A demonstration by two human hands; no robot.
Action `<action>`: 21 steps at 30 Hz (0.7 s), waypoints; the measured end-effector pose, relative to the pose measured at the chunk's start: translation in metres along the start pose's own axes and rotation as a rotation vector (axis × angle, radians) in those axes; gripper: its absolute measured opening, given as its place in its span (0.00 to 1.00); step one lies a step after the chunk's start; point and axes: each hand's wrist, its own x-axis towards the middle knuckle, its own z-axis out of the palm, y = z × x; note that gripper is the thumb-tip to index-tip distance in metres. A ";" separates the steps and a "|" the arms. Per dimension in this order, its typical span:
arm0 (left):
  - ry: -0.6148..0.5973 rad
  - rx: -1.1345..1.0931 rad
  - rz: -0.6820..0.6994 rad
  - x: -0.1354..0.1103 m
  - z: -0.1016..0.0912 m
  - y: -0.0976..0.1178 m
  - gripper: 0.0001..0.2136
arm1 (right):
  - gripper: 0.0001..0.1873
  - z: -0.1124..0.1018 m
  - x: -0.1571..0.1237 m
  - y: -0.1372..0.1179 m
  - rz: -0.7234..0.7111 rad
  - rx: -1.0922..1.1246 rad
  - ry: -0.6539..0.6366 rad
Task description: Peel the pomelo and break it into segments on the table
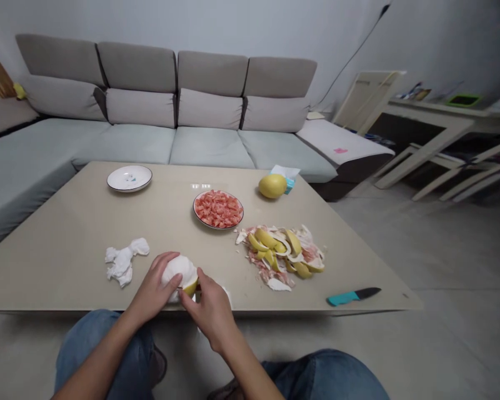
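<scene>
Near the table's front edge, my left hand (159, 282) is closed around the left side of a partly peeled pomelo (180, 271). Its white pith faces up, and a strip of yellow rind shows on its lower right. My right hand (210, 304) grips that rind at the right side, thumb and fingers pressed on it; the fingertips are partly hidden. Left of the pomelo lies a crumpled white tissue (121, 265). Beyond it stands a plate of red pomelo flesh pieces (218, 209). A heap of yellow peels (275, 250) and pinkish membrane scraps lies to the right.
A knife with a teal handle (343, 298) rests near the front right edge of the table (75, 222). At the back are a white plate (129, 179), a whole yellow pomelo (272, 186) and a tissue pack (290, 179). Behind the table runs a grey sofa (204, 147).
</scene>
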 end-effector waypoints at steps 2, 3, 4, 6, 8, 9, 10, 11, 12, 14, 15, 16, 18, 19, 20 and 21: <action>-0.009 0.008 0.013 -0.002 0.000 0.002 0.20 | 0.14 -0.004 0.001 0.000 -0.019 -0.036 -0.027; -0.008 0.016 0.022 -0.002 0.001 0.002 0.20 | 0.13 -0.005 0.001 0.000 -0.031 -0.051 -0.029; -0.005 0.027 0.033 -0.002 0.002 0.002 0.20 | 0.12 -0.005 0.002 0.001 -0.039 -0.064 -0.025; 0.006 0.051 0.064 -0.001 0.005 0.001 0.20 | 0.11 -0.004 0.002 0.000 -0.031 -0.089 -0.008; 0.013 0.071 0.096 0.000 0.008 0.001 0.21 | 0.10 -0.002 0.002 0.000 0.010 -0.107 0.009; 0.014 0.080 0.112 0.000 0.010 0.002 0.21 | 0.10 -0.001 0.002 0.000 0.034 -0.108 0.018; 0.013 0.088 0.128 0.000 0.011 0.003 0.21 | 0.10 0.001 0.001 0.001 0.058 -0.103 0.028; 0.011 0.096 0.142 0.000 0.013 0.004 0.21 | 0.10 0.001 0.001 0.002 0.077 -0.088 0.038; 0.009 0.103 0.155 0.000 0.014 0.006 0.21 | 0.11 0.002 0.001 0.003 0.091 -0.064 0.048; 0.005 0.117 0.172 0.001 0.016 0.009 0.21 | 0.14 0.003 0.000 0.007 0.110 0.004 0.068; 0.001 0.122 0.176 0.001 0.016 0.011 0.21 | 0.15 0.004 -0.001 0.010 0.114 0.045 0.076; -0.002 0.127 0.177 0.001 0.017 0.012 0.21 | 0.16 0.004 -0.001 0.012 0.116 0.087 0.084; -0.011 0.137 0.177 0.001 0.017 0.013 0.21 | 0.17 0.005 -0.001 0.018 0.121 0.200 0.095; -0.014 0.142 0.177 0.002 0.017 0.013 0.21 | 0.17 0.005 -0.001 0.022 0.130 0.278 0.094; -0.016 0.146 0.175 0.002 0.017 0.013 0.21 | 0.17 0.005 -0.001 0.025 0.142 0.360 0.086; -0.017 0.150 0.174 0.002 0.017 0.013 0.21 | 0.16 0.006 0.000 0.027 0.155 0.438 0.076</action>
